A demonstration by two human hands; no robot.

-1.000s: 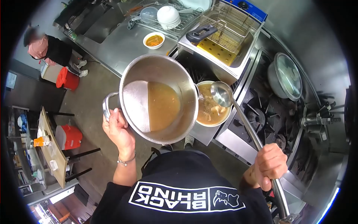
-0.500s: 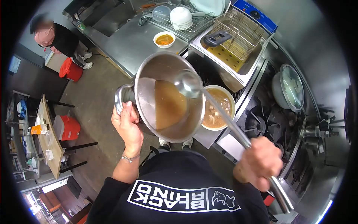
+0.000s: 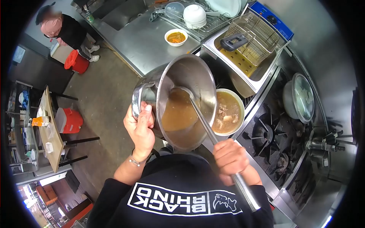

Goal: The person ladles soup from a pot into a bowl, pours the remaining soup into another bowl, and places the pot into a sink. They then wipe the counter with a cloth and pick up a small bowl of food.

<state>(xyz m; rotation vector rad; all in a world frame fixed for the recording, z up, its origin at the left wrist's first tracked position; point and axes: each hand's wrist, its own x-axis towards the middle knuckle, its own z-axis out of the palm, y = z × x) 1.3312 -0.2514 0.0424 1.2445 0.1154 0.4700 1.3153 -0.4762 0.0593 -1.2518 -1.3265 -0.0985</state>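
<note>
My left hand (image 3: 142, 123) is closed round the side handle of a large steel pot (image 3: 205, 79), which it holds tilted to the right. Brown broth (image 3: 178, 114) lies in the lower left of the pot. In my right hand (image 3: 230, 157) is the long handle of a steel ladle (image 3: 207, 123). The ladle's bowl is down in the broth, mostly hidden. Just right of the pot stands a white bowl (image 3: 242, 121) of broth with pieces of meat in it, its left edge covered by the pot.
A fryer with a wire basket (image 3: 258, 36) stands beyond the bowl. Gas burners (image 3: 266, 133) and a glass-lidded pot (image 3: 300, 98) are at right. A small bowl of orange food (image 3: 176, 38) sits on the steel counter (image 3: 140, 45). Another person (image 3: 70, 32) stands far left.
The ladle has gone from above the broth down into it, and my right hand has moved left. The pot is tilted further towards the right. More of the white bowl shows.
</note>
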